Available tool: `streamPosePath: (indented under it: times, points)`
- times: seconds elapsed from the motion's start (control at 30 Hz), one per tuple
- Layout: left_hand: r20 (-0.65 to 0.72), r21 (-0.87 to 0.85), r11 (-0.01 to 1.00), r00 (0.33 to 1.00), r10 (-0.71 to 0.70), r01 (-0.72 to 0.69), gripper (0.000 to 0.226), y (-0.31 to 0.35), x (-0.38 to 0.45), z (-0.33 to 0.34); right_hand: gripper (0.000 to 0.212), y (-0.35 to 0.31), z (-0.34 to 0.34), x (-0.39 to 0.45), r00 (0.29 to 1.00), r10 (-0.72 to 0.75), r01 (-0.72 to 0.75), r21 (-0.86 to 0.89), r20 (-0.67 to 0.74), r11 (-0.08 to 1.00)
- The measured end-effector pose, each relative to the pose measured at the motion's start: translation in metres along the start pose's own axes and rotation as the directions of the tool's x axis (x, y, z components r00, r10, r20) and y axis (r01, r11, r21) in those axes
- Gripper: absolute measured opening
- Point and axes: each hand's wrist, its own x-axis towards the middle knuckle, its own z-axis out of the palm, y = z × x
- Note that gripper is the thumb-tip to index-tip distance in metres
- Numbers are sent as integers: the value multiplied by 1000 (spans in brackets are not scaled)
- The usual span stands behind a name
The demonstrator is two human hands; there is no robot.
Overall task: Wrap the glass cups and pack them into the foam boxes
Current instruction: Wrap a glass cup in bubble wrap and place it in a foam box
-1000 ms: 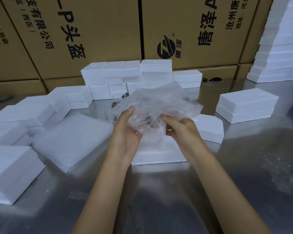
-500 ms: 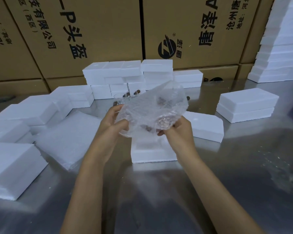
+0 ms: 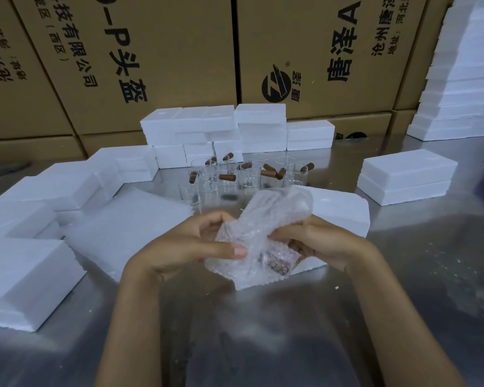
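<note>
Both hands, left hand point(image 3: 196, 244) and right hand point(image 3: 322, 241), gripped one bubble-wrapped cup point(image 3: 263, 236) with curled fingers; unwrapped glass cups point(image 3: 235, 177) remained farther back on the surface point(image 3: 263, 344).

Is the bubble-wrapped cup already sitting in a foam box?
No: both the left hand and right hand hold the clear bubble-wrap bundle above the white foam box.

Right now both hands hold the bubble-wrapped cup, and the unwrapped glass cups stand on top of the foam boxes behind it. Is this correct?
Not quite. The head view shows the glass cups standing on the metal table, in front of the foam boxes. Both the left hand and right hand do hold the bubble-wrapped cup.
</note>
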Motion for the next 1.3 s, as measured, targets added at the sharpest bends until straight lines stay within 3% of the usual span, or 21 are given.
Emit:
streamPosePath:
  times: [0.13, 0.3, 0.43, 0.57, 0.63, 0.77, 0.83, 0.9, 0.97, 1.07, 1.13, 1.2, 1.23, 1.3]
  points:
    - [-6, 3, 999, 999, 46, -46, 29, -2, 4, 4, 12, 3, 3, 2, 998, -42, 43, 8, -43, 999]
    - [-152, 28, 989, 977, 149, -147, 37, -4, 9, 2, 15, 2, 22, 15, 973, -154, 156, -4, -171, 988]
    - [-146, 103, 990, 983, 111, -96, 30, -7, 17, 7, 18, 7, 18, 16, 942, -218, 202, -87, -257, 976]
    - [-144, 221, 975, 988, 52, -19, 35, -13, 24, 12, 15, 7, 6, 18, 933, -180, 156, -99, -311, 983]
    - [-178, 287, 958, 983, 38, 15, 49, -17, 29, 19, 30, 2, 7, 18, 925, -133, 117, -67, -355, 991]
    - [-199, 261, 965, 979, 37, 17, 52, -24, 37, 32, 30, -2, 9, 20, 935, -86, 123, 85, -344, 989]
    - [-193, 255, 967, 978, 78, -27, 47, -24, 36, 35, 23, 3, 14, 20, 926, -95, 102, -1, -366, 995]
    - [-192, 207, 976, 976, 103, -63, 43, -25, 36, 36, 4, 13, 16, 21, 903, -238, 130, -300, -359, 945]
    - [-213, 196, 979, 972, 99, -57, 41, -25, 35, 37, 17, 18, 14, 19, 887, -316, 111, -510, -336, 853]
    - [-272, 288, 958, 959, 80, 2, 53, -20, 36, 33, 29, 19, 10, 20, 896, -320, 102, -560, -307, 822]
    - [-323, 260, 966, 941, 106, -19, 60, -17, 38, 28, 37, 18, 10, 21, 913, -275, 81, -528, -302, 846]
    - [-344, 271, 957, 918, 198, -105, 46, -17, 38, 27, 28, 20, 11, 22, 916, -258, 64, -524, -306, 849]
    - [-351, 297, 948, 910, 220, -115, 39, -18, 39, 29, 17, 20, 12, 22, 915, -267, 77, -519, -302, 851]
    - [-365, 363, 928, 904, 224, -84, 38, -23, 44, 35, 18, 19, 13, 18, 912, -269, 101, -467, -310, 878]
